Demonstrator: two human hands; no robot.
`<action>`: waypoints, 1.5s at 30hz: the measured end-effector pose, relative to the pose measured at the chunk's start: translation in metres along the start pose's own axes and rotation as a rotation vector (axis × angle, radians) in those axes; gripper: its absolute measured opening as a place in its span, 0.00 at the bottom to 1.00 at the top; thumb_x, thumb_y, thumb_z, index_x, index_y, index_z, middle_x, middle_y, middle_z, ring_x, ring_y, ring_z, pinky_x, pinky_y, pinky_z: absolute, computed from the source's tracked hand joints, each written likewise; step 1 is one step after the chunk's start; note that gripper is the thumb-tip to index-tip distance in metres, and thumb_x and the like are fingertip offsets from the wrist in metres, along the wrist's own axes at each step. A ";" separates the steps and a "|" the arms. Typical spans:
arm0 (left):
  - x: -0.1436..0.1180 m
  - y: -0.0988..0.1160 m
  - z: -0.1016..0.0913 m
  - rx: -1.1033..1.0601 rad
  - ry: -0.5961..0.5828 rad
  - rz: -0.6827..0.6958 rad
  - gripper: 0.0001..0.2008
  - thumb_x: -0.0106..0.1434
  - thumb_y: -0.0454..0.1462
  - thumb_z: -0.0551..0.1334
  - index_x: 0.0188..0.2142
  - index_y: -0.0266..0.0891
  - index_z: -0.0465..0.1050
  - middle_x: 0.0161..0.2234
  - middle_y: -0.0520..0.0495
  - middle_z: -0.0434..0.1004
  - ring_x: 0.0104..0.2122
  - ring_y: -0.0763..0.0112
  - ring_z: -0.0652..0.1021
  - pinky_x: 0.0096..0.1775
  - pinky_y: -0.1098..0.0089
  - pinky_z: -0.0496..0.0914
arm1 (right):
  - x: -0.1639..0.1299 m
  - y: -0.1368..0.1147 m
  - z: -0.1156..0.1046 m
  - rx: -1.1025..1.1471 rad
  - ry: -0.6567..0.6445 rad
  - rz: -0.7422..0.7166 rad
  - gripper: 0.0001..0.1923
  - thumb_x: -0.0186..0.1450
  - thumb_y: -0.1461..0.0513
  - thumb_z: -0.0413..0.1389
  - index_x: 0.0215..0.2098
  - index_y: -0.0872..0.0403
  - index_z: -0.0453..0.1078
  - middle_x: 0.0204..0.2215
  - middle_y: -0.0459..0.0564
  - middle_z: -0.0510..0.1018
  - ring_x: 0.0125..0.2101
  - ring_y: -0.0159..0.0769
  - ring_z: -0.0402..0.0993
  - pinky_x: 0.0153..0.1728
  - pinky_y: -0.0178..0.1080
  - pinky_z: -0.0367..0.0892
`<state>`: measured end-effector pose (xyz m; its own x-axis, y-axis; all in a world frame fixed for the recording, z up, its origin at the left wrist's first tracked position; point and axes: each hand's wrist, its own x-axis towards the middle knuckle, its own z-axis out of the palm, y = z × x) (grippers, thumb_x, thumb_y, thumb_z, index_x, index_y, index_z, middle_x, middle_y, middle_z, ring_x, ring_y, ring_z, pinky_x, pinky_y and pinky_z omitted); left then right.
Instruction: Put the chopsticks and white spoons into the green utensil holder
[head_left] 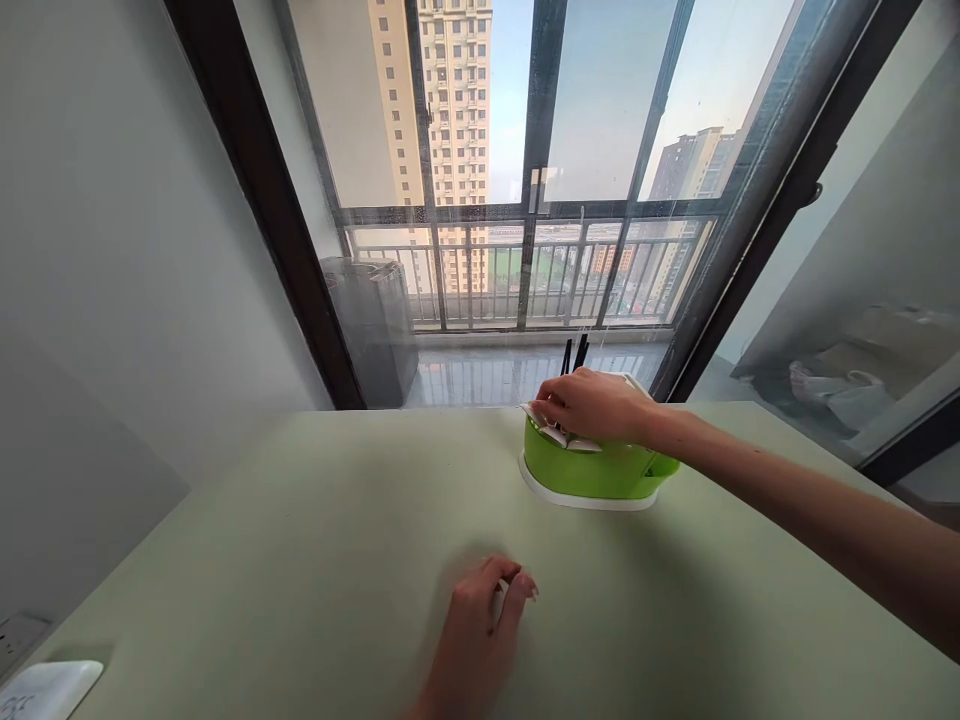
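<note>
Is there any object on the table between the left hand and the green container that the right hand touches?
No visible object lies between them. The left hand rests on the pale green table, and only bare tabletop separates it from the green plastic container, where the right hand rests on top.

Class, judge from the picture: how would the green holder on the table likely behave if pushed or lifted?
The green holder looks like moulded plastic, so probably stiff and light. Its wide white base sits flat on the table, so it would more likely slide than tip. The dark sticks standing in it might rattle or shift. The right hand rests on top.
</note>
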<state>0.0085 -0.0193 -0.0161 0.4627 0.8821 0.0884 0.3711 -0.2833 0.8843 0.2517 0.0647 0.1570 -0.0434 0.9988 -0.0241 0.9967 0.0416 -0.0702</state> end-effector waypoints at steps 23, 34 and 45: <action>0.000 0.000 0.000 0.026 -0.003 0.011 0.16 0.74 0.43 0.56 0.31 0.41 0.75 0.31 0.49 0.78 0.34 0.67 0.75 0.39 0.70 0.66 | 0.009 0.013 -0.002 -0.121 0.201 0.088 0.17 0.74 0.60 0.47 0.52 0.51 0.76 0.44 0.54 0.85 0.40 0.46 0.80 0.31 0.39 0.59; -0.002 0.000 0.000 0.021 -0.019 0.006 0.17 0.74 0.45 0.55 0.32 0.41 0.75 0.32 0.48 0.78 0.33 0.67 0.74 0.35 0.70 0.65 | 0.032 -0.007 0.001 -0.194 0.065 0.038 0.16 0.68 0.68 0.52 0.52 0.58 0.76 0.39 0.63 0.83 0.37 0.49 0.81 0.32 0.40 0.62; -0.002 0.001 0.000 0.029 -0.007 0.027 0.17 0.74 0.44 0.55 0.32 0.42 0.75 0.32 0.47 0.78 0.32 0.66 0.74 0.37 0.69 0.66 | 0.019 -0.012 0.004 -0.031 0.129 0.006 0.18 0.69 0.61 0.53 0.54 0.49 0.77 0.42 0.51 0.86 0.40 0.44 0.81 0.31 0.38 0.62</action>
<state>0.0084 -0.0213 -0.0154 0.4787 0.8712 0.1087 0.3819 -0.3181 0.8677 0.2387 0.0828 0.1531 -0.0303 0.9941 0.1046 0.9986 0.0346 -0.0394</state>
